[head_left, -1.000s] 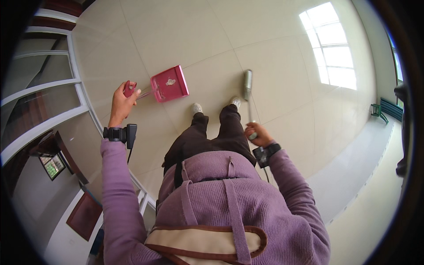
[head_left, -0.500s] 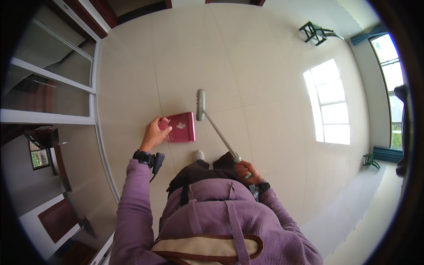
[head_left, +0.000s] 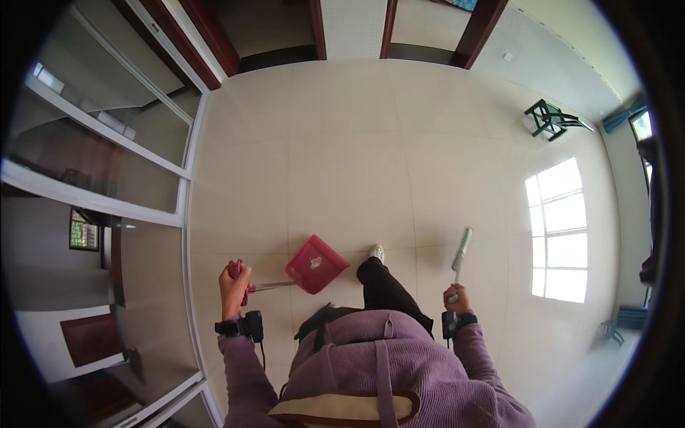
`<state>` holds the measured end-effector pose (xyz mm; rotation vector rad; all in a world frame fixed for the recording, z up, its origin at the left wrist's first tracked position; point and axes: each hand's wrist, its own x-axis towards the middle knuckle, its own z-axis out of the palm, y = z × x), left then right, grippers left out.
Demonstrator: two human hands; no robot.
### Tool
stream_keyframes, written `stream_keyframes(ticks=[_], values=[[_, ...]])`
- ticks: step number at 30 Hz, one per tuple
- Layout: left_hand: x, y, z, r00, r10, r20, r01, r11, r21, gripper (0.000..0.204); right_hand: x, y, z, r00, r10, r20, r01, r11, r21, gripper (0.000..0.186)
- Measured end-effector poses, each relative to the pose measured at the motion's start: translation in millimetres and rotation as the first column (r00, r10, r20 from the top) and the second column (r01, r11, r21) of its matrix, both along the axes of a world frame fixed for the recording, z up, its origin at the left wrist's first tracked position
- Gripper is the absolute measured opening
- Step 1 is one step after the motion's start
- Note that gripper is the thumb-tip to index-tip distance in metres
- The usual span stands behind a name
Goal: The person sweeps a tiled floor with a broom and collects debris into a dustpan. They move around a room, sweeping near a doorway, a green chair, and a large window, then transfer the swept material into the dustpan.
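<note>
The left hand (head_left: 233,292), in the head view, is clasped on the red plastic grip (head_left: 235,269) of a pink-red, square plastic dustpan (head_left: 325,278). The dustpan is to the right of this hand, at the end of a thin, shiny rod (head_left: 273,287). Its inner side faces up and shows a small pale patch (head_left: 315,263); whether it is dirt or decoration, I cannot tell. The right hand (head_left: 459,298) is clamped on a long-headed, pale grey-green brush (head_left: 463,247), whose head points forward, well apart from the dustpan. One pale shoe (head_left: 376,252) is in front, between the two tools.

As I judge it, the step in hand is to carry both tools over the pale, glossy tiled floor (head_left: 342,178), because the brush is not near the dustpan. For a sweeping stroke, the next move calls for the dustpan to be flat and the brush to come toward it.

About the pose: the left forearm, in a purple sleeve (head_left: 246,371), reaches forward and out to the side. The right forearm comes up from the lower right, its fist just beyond the side of the person's purple knitted top (head_left: 428,357). I cannot tell surely if either tool touches the floor.
</note>
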<state>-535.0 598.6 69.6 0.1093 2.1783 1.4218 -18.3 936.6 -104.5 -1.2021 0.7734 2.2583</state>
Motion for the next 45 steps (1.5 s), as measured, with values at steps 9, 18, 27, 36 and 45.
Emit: stream_keyframes(ticks=[9, 18, 27, 36, 45], values=[[-8.6, 107.9, 56.5, 0.990, 0.112, -0.083, -0.111, 0.994, 0.017, 0.019, 32.0, 195.2, -110.7, 0.466, 0.333, 0.820, -0.881, 0.262, 0.394, 0.013], [-78.8, 235.4, 56.0, 0.991, 0.081, -0.110, -0.078, 0.996, 0.037, 0.018, -115.8, 276.1, -121.2, 0.485, -0.025, 0.874, -0.854, -0.228, 0.468, 0.025], [-205.6, 393.3, -5.9, 0.993, -0.092, -0.072, 0.089, 0.995, -0.041, 0.023, -308.9, 302.3, 16.0, 0.966, 0.255, -0.034, -0.253, 0.966, 0.056, 0.018], [-278.4, 473.6, -38.7, 0.972, -0.222, -0.075, 0.211, 0.969, -0.126, 0.023, -375.5, 364.8, 59.9, 0.815, 0.388, 0.431, -0.552, 0.745, 0.374, 0.064], [-290.7, 501.1, -47.2, 0.981, -0.192, -0.024, 0.183, 0.961, -0.209, 0.020, -394.1, 418.2, -71.9, 0.704, 0.667, 0.243, -0.697, 0.584, 0.417, 0.027]])
